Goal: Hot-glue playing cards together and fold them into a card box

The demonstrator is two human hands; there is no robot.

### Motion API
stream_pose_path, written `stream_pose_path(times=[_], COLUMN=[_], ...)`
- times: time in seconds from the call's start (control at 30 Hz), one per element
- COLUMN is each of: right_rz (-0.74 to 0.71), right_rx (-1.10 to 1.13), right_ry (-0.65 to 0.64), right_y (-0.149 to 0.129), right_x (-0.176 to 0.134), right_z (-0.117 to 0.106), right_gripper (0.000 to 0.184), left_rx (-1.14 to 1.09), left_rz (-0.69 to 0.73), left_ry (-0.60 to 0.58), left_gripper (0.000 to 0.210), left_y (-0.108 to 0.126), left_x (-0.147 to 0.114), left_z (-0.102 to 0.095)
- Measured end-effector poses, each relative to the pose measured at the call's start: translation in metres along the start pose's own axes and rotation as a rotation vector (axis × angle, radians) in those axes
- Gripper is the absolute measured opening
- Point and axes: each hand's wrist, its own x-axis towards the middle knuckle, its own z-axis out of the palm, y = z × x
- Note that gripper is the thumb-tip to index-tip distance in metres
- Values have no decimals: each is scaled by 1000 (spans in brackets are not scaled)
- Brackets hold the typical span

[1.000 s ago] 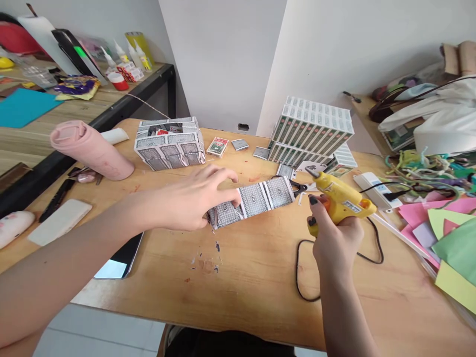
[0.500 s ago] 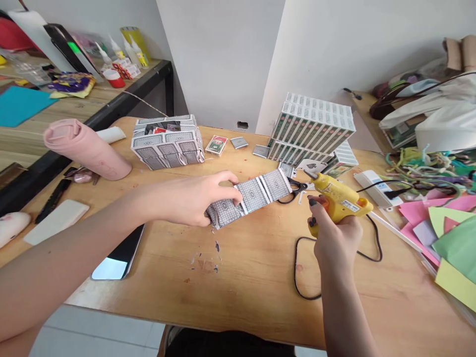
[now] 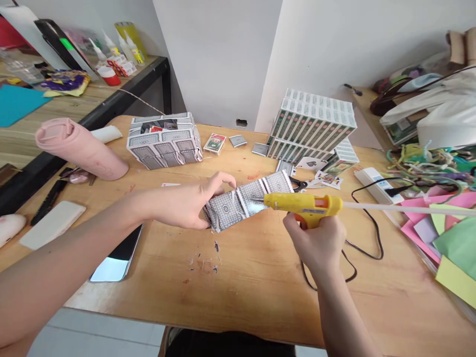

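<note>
Since the frame half a second ago, the yellow plastic glue gun has swung left and turned, so that its metal nozzle now points left over the middle panel of a long, narrow block covered in blue-grey patterned playing cards; whether the tip touches the cards cannot be told. Its translucent white glue stick now shows, running out of the rear to the right. The right hand is closed around the gun's handle, the fingers partly hidden behind it. The left hand is half closed on the block's left end, thumb at the near side and index finger arched above the far edge. The block lies slantwise above the middle of the light brown wooden counter, its right end farther from the person and just beside black-handled scissors; whether it rests fully on the wood is unclear. Behind it stand an open-topped box covered in similar cards and, to the right, a tall stack of green-and-white card packs. A dark phone lies partly under the left forearm.
</note>
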Motion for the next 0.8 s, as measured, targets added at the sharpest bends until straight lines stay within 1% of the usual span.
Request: stream_pose_path(times=[0.03,0.07,0.1,0.17,0.23,0.3,0.37,0.4,0.43,0.5,0.53,0.6,0.67,0.73,0.8], right_rz=[-65,-122,-173,-259,-317,-350,-364,-367,-370,-372,-370,-356,-334,-323,-323], right_rx=[-34,-64,-89,-121,-136,-153,-174,-183,-187,-185,-182,-180,-187,-192,-192], right_ry=[-11,-20,-27,-26,-8,2,-4,-12,-17,-20,-20,-23,-29,-44,-64], right_y=[-2,-5,-7,-10,-11,-12,-14,-14,-15,-17,-18,-19,-21,-22,-24], right_x=[0,0,0,1,1,1,0,0,0,0,1,1,2,3,5], right_z=[2,4,5,9,12,14,16,16,17,18,18,20,21,21,20], right_gripper=[17,16,14,8,8,11,10,9,9,12,15,20,18,15,13], left_rx=[-60,-113,-152,-186,-195,-184,-159,-150,-141,-161,-185,-223,-253,-262,-263], left_rz=[4,-1,-16,-59,-65,-49,-47,-77,-114,-158,-175,-220,-247,-227,-176], left_ry=[-145,-261,-329,-310,-260,-174,-38,48,165,395,458,532,572,632,685], left_gripper=[65,72,75,74,74,81,96,99,97,85,82,77,70,63,60], left_y=[0,0,0,-1,-2,-3,-3,-2,-1,0,1,2,3,2,1], left_x=[0,0,0,-3,-7,-14,-21,-24,-27,-29,-29,-26,-23,-19,-16], left_z=[0,0,0,0,3,12,26,35,44,60,67,77,84,88,91])
